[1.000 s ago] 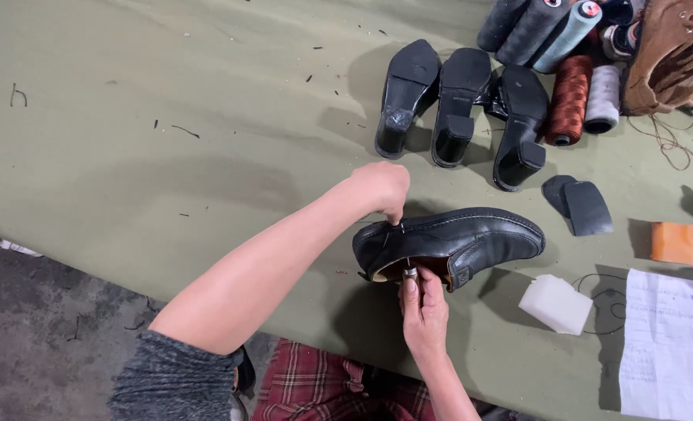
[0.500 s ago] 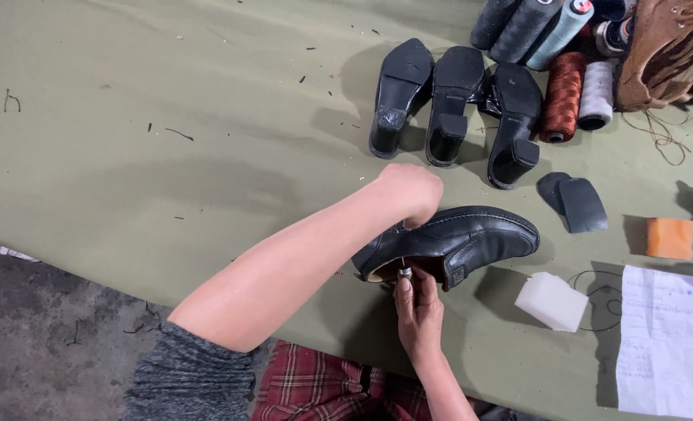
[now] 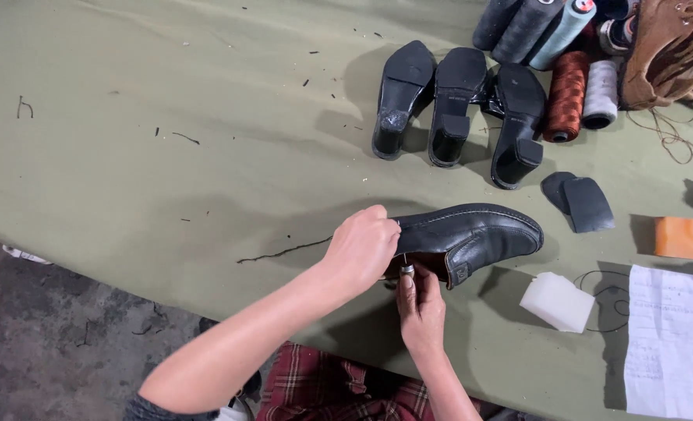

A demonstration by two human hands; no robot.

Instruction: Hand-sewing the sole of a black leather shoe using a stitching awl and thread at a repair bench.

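Left hand: the left hand (image 3: 362,248) is curled narrow over the heel end of the black leather shoe (image 3: 471,235), fingertips pinched at the rim of its opening; whether anything thin sits in that pinch cannot be told.
Right hand: the right hand (image 3: 419,302) sits just below and to the right of the left one, fingers closed around a small metal-tipped tool (image 3: 406,269) whose tip points up at the shoe's opening.
Shoe: lies on its side on the olive-green table (image 3: 167,156), touching both hands, toe stretching away to the right of them.
Thread: a dark thread (image 3: 284,251) runs across the table to the left of the left hand.
Beyond the hands: three black heeled soles (image 3: 456,101) lie well above, with spools of thread (image 3: 569,93) to their right.
Right of the shoe's toe: two dark heel pieces (image 3: 580,201), a white block (image 3: 557,302), an orange block (image 3: 678,236) and a sheet of paper (image 3: 670,343).
Below the hands: a red plaid garment (image 3: 331,386).
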